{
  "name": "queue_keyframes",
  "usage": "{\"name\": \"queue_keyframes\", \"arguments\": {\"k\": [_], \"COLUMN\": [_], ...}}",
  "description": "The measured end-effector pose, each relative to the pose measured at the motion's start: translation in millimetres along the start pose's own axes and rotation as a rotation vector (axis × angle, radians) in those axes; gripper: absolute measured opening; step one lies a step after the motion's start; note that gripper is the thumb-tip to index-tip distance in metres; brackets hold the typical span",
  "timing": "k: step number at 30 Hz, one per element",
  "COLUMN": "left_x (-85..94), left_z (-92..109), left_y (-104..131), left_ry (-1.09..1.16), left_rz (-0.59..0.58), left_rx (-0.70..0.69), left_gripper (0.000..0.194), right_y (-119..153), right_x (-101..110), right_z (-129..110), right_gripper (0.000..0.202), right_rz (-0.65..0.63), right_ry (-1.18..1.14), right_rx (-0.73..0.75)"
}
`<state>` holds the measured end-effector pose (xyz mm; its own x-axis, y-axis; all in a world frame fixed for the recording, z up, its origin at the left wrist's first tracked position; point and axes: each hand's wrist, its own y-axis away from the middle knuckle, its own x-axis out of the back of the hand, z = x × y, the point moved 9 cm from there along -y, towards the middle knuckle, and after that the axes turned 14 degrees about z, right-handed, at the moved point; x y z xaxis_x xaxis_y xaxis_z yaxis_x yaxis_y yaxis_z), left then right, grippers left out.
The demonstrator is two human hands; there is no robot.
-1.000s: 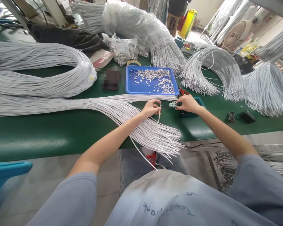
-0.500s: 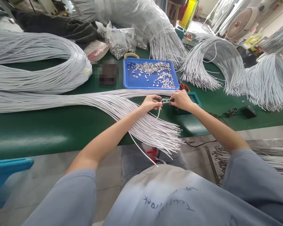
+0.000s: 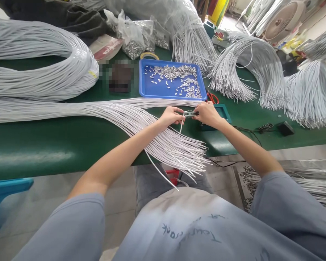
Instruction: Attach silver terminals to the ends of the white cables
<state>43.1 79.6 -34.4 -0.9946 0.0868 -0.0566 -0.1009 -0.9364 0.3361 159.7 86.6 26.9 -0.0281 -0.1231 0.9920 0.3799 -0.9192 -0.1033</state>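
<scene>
My left hand (image 3: 172, 116) pinches a single white cable (image 3: 182, 127) near its end; the cable bends down from my fingers. My right hand (image 3: 207, 112) is closed around small grey-green pliers (image 3: 190, 114), whose head points left and meets my left fingertips. What lies between the jaws is too small to make out. Under my left forearm a fanned bundle of white cables (image 3: 163, 145) spreads over the table's front edge. Just beyond my hands stands a blue tray (image 3: 157, 92) with many small metal terminals (image 3: 176, 71) scattered in it.
Behind my right hand sits a green box (image 3: 223, 113), with red-handled scissors (image 3: 212, 97) near it. Coiled cable bundles lie left (image 3: 78, 69) and right (image 3: 271, 72). Bags of metal parts (image 3: 134, 47), a tape roll (image 3: 150, 55) and a black adapter (image 3: 285, 128) rest on the green table (image 3: 43, 145).
The whole view has shifted slightly, so the table things sit a little higher and further left. Both hands keep their hold on the cable and the pliers.
</scene>
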Motion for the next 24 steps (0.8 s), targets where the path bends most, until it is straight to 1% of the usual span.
{"name": "queue_keyframes", "arguments": {"k": [6, 9, 11, 14, 19, 21, 24], "left_x": [-1.0, -1.4, -1.8, -1.2, 1.7, 1.0, -0.9], "left_z": [1, 0, 0, 0, 1, 1, 2], "left_y": [1, 1, 1, 2, 5, 5, 3], "left_ry": [-0.019, -0.022, -0.022, -0.021, 0.006, 0.006, 0.000], "left_rz": [0.000, -0.008, -0.017, -0.021, -0.012, -0.029, -0.054], "left_rx": [-0.015, -0.022, -0.023, -0.023, -0.022, -0.028, -0.064], "left_gripper": [0.022, 0.024, 0.024, 0.024, 0.023, 0.024, 0.029], "right_y": [1, 4, 5, 7, 9, 10, 10], "right_x": [-1, 0, 4, 8, 9, 10, 10], "right_z": [3, 8, 21, 40, 43, 52, 71], "right_gripper": [0.019, 0.033, 0.040, 0.041, 0.040, 0.040, 0.042], "right_rz": [0.033, 0.053, 0.106, 0.172, 0.182, 0.211, 0.234], "right_ry": [-0.044, -0.135, -0.179, -0.194, -0.213, -0.226, -0.246], "right_rx": [0.013, 0.046, -0.023, -0.165, -0.183, -0.213, -0.246]}}
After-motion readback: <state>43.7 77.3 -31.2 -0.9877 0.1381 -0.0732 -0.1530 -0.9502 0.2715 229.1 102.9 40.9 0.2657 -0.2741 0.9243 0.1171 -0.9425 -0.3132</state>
